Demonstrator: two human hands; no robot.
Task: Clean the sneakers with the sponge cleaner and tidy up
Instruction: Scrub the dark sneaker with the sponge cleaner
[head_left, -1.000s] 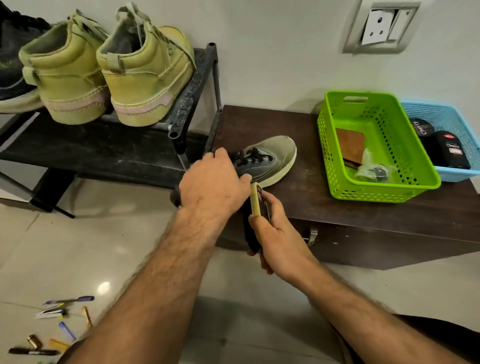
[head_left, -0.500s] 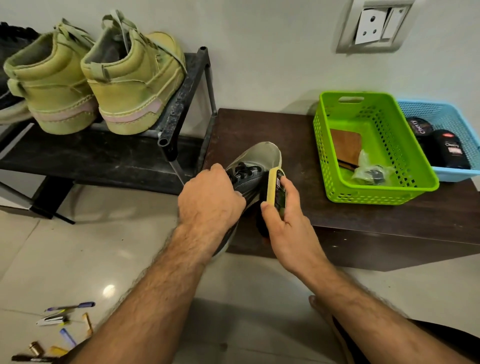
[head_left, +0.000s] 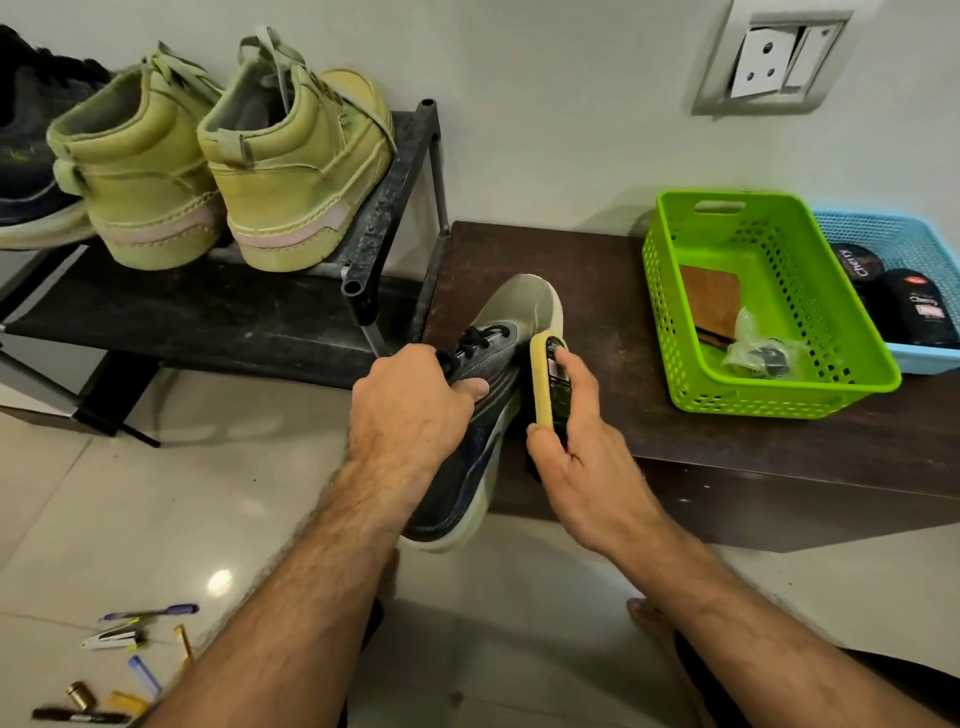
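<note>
My left hand (head_left: 410, 410) grips a grey and dark sneaker (head_left: 485, 431) by its laced upper, holding it tilted with the toe resting on the dark wooden bench (head_left: 597, 291) and the heel hanging over the floor. My right hand (head_left: 576, 447) holds the sponge cleaner (head_left: 548, 379), a black holder with a yellow sponge strip, and the sponge touches the sneaker's right side near the toe. A pair of olive high-top sneakers (head_left: 218, 161) stands on the black shoe rack (head_left: 384, 208) at the upper left.
A green basket (head_left: 779, 389) holding a brown block and a plastic bag sits on the bench, with a blue basket (head_left: 904, 234) of black polish containers behind it. A dark shoe (head_left: 26, 156) is on the rack's far left. Pens and markers (head_left: 130, 654) lie scattered on the tiled floor.
The sneaker has been tipped from flat on the bench to a slant with its heel lowered. My right hand brought the sponge up from below the bench edge to the sneaker's side.
</note>
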